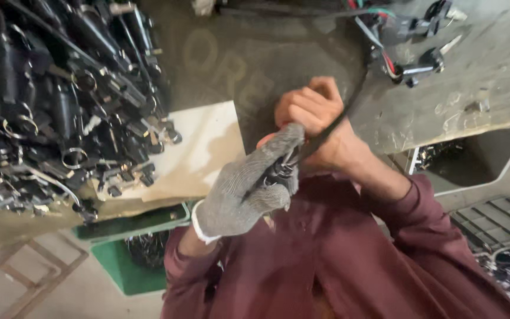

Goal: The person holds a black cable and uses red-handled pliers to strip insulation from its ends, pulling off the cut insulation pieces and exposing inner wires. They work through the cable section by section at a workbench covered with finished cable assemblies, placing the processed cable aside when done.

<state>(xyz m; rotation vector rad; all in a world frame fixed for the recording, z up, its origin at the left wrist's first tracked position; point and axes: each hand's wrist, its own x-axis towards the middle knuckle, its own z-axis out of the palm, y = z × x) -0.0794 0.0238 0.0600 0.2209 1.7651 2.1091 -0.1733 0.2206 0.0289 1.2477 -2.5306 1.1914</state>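
My left hand (243, 189), in a grey knit glove, is closed around a small black connector (281, 169) at the end of a black cable (349, 106). My bare right hand (317, 121) sits just above it, fingers curled around the same cable. The two hands touch each other in front of my maroon shirt. The cable runs up and to the right to a bundle of black plugs with coloured wires (411, 65) lying on the grey workbench (485, 65).
A big heap of black cable parts with metal rings (60, 100) fills the left, partly on a pale sheet (208, 147). Below it stands a green crate (131, 266). A grey bin (473, 162) and a dark slatted crate (497, 221) are at the right.
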